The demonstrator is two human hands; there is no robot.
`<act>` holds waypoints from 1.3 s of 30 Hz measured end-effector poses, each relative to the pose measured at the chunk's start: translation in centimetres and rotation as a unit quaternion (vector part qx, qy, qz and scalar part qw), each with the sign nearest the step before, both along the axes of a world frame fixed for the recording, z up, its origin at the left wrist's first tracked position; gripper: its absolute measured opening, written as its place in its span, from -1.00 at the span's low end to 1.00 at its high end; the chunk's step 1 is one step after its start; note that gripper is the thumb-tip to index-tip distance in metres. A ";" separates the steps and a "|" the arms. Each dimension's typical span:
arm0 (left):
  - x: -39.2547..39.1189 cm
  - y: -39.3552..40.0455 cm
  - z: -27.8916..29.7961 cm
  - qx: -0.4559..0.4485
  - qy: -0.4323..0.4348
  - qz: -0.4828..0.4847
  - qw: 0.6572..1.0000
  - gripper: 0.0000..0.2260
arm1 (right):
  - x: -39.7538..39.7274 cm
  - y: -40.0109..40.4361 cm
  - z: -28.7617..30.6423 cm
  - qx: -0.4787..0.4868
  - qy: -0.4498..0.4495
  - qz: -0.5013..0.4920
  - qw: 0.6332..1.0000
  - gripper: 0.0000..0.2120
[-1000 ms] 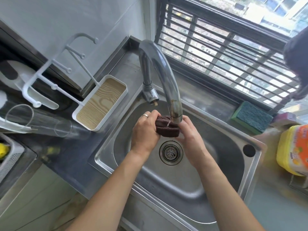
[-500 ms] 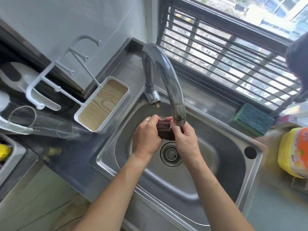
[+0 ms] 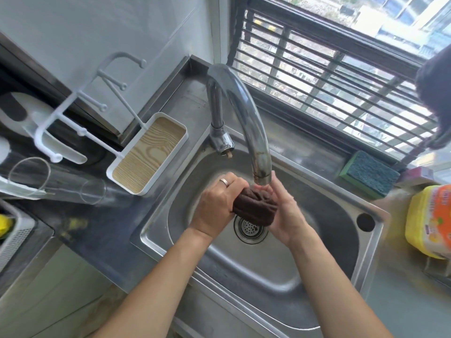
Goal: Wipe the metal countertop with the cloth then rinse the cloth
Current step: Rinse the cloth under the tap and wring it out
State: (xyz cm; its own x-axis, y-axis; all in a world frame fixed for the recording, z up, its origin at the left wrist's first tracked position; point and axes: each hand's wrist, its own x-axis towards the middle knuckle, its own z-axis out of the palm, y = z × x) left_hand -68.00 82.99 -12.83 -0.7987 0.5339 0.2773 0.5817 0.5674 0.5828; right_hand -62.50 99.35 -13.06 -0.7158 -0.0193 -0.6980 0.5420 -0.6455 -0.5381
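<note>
A dark brown cloth (image 3: 256,207) is bunched into a roll just under the spout of the curved metal faucet (image 3: 246,123), above the drain (image 3: 250,228) of the steel sink (image 3: 317,264). My left hand (image 3: 216,206), with a ring on one finger, grips the cloth's left end. My right hand (image 3: 284,212) wraps its right end from behind. Both hands squeeze the cloth between them. The metal countertop (image 3: 102,223) lies left of the sink.
A white tray with a wood-grain bottom (image 3: 148,154) and a white rack (image 3: 80,113) stand on the counter at left, beside a clear glass (image 3: 56,181). A green sponge (image 3: 368,174) lies on the window ledge. A yellow bottle (image 3: 429,220) stands at right.
My hands have twisted and bunched the cloth tighter under the spout, and my right hand has shifted further around its right end. The camera has tilted slightly.
</note>
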 end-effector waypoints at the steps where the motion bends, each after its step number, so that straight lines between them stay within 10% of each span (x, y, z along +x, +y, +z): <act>1: 0.1 0.2 -0.1 0.005 0.016 -0.011 1.000 -0.69 | 0.4 -0.2 -0.2 -0.046 0.004 0.045 0.998 -0.31; 5: -0.1 0.8 -0.2 -0.002 0.060 -0.017 0.998 -0.84 | 0.8 -0.7 -0.9 -0.252 0.027 0.209 0.945 -0.19; 9: -1.9 0.4 0.0 -0.112 0.056 -0.028 0.992 -0.83 | -2.5 1.0 0.1 -0.199 0.022 0.393 0.898 -0.47; 15: -2.8 1.4 2.3 -0.335 -0.062 0.020 0.940 -0.92 | -6.5 1.1 2.1 0.165 0.005 0.569 0.806 -0.79; 20: -1.5 2.1 1.6 -0.404 -0.120 0.058 0.905 -0.85 | -6.9 -0.2 2.6 0.515 0.035 0.641 0.567 -0.71; 25: 0.0 2.2 0.7 -0.382 -0.188 0.088 0.901 -0.87 | -5.5 -0.3 -1.0 0.677 0.153 0.569 0.441 -0.74; 33: 2.3 1.8 0.8 -0.129 -0.511 0.130 0.840 -0.82 | -2.4 1.2 -4.0 0.754 0.342 0.404 0.388 -0.75; 39: 2.5 0.6 1.1 0.051 -0.750 0.005 0.659 -0.75 | -0.7 2.0 -4.5 0.765 0.390 0.300 0.414 -0.85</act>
State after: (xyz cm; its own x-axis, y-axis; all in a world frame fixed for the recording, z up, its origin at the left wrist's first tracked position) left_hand -65.54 83.60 -11.73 -0.2174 0.5670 -0.7945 -0.6968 0.4799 0.5331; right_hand -63.20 101.32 -17.51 -0.9220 -0.3196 0.2186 -0.3671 0.9011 -0.2308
